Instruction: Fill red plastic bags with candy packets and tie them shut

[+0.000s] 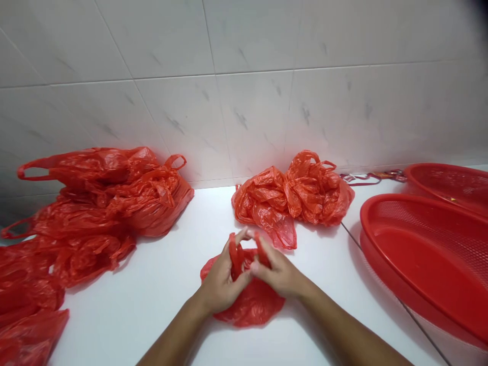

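A red plastic carrier bag (251, 307) lies on the white surface in front of me, its handle loops raised between my hands. My left hand (223, 284) has its fingers hooked through one loop, thumb pointing inward. Through the other loop go the fingers of my right hand (280, 272). The fingertips and thumbs of both hands meet above the bag. Just behind my hands sits a bunch of crumpled red plastic bags (293, 195).
A large heap of red plastic bags (125, 198) fills the left side. Two red plastic baskets, a near one (427, 254) and a far one (450, 178), stand at right. A dark red strap (366, 178) lies along the tiled wall (251, 117).
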### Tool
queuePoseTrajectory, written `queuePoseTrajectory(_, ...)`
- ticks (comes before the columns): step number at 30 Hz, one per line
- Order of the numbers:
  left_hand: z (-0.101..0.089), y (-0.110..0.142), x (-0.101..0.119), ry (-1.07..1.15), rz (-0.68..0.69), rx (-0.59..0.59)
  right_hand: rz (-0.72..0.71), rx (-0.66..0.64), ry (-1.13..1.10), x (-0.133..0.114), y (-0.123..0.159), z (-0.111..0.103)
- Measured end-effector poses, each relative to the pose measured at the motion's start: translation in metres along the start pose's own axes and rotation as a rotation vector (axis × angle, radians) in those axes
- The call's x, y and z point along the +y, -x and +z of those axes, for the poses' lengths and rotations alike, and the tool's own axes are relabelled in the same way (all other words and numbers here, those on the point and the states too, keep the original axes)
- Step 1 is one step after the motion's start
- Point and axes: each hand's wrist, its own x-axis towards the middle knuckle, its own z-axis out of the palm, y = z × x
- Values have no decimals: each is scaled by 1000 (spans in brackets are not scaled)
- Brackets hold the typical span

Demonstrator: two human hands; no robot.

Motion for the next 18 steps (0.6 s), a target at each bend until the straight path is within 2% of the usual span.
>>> queuePoseTrajectory(2, 0, 3, 4, -162, 41, -108, 36, -54, 124, 2, -1, 6)
queuePoseTrajectory(4, 3, 6, 8, -292, 48, -180, 64, -81, 96, 2, -2, 11)
queuePoseTrajectory(9, 11, 7, 14, -476, 113, -253, 131, -129, 75, -2, -3, 13)
queuePoseTrajectory(11, 10, 6, 15, -489, 134, -290, 131, -151, 62, -4, -3, 11)
queuePoseTrajectory(15, 2, 4, 18, -394, 176, -301, 21, -163, -1, -2, -5, 10)
queuePoseTrajectory(18, -7, 4, 21, -275, 159, -329, 24, -102, 56, 2, -6, 9)
